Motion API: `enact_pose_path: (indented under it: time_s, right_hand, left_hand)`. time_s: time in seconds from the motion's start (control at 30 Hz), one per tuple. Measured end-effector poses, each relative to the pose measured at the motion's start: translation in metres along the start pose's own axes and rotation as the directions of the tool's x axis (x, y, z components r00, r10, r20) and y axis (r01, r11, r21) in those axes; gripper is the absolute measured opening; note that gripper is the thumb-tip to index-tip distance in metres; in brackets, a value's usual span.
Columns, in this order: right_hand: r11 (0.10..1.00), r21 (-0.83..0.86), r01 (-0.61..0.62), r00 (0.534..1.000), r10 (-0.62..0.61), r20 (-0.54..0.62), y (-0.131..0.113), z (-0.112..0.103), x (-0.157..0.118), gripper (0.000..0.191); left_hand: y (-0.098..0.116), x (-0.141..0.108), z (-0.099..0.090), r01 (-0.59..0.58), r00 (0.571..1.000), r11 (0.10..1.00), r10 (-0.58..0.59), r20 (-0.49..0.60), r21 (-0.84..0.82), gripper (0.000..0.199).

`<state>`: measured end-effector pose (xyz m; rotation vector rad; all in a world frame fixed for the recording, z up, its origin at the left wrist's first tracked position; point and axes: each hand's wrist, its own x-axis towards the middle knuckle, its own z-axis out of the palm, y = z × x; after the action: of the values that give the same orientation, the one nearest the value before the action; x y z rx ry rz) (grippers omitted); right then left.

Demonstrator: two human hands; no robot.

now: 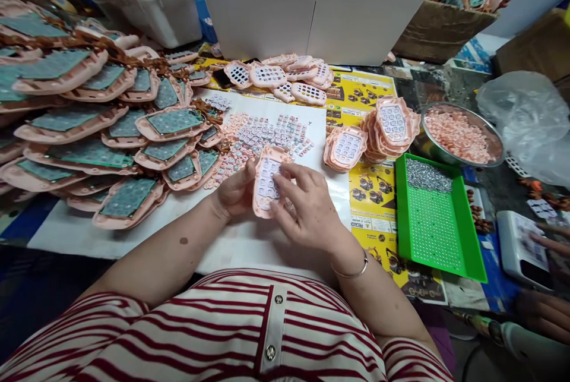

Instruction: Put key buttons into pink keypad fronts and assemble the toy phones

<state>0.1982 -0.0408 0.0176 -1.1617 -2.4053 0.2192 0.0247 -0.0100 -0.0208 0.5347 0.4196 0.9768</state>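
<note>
Just below centre, above a white sheet (243, 254), a pink handset-shaped shell (262, 207) sat grasped along its nine o'clock edge by the left hand (237, 192). Bent fingers of the right hand (308, 204) touched its keypad (268, 175); whether they pinched anything could not be told. Loose keys (280, 133) lay at twelve o'clock. Seemingly, keys were being seated; the next move called for careful fingertip alignment.

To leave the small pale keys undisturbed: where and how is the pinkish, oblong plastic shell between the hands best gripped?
Probably grip the pinkish shell by its rounded far rim, from the far side: that end looks uncovered, while the left hand holds its left edge and the right hand covers its right.
</note>
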Motion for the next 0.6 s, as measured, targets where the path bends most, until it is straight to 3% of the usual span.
enact_pose_path:
  time_s: [0.13, 0.27, 0.47, 0.6]
  right_hand:
    - [0.989, -0.135, 0.064, 0.998, -0.061, 0.028, -0.002, 0.009, -0.001, 0.053]
    - [0.986, -0.141, 0.094, 0.989, -0.109, -0.096, 0.0, 0.013, -0.003, 0.06]
    - [0.974, -0.114, 0.193, 0.961, -0.212, -0.177, -0.01, 0.023, -0.003, 0.039]
    - [0.985, -0.105, 0.134, 0.955, -0.157, -0.251, -0.014, 0.025, -0.004, 0.038]
  left_hand:
    - [0.0, 0.002, -0.006, -0.001, 1.0, 1.0, 0.001, -0.031, 0.02, 0.084]
    - [0.003, 0.002, -0.003, -0.037, 0.998, 0.999, 0.036, -0.046, -0.01, 0.082]
    - [0.01, -0.001, 0.01, -0.203, 0.976, 0.979, 0.198, -0.094, -0.037, 0.071]
    - [0.012, -0.002, 0.011, -0.239, 0.969, 0.969, 0.234, -0.081, -0.057, 0.075]
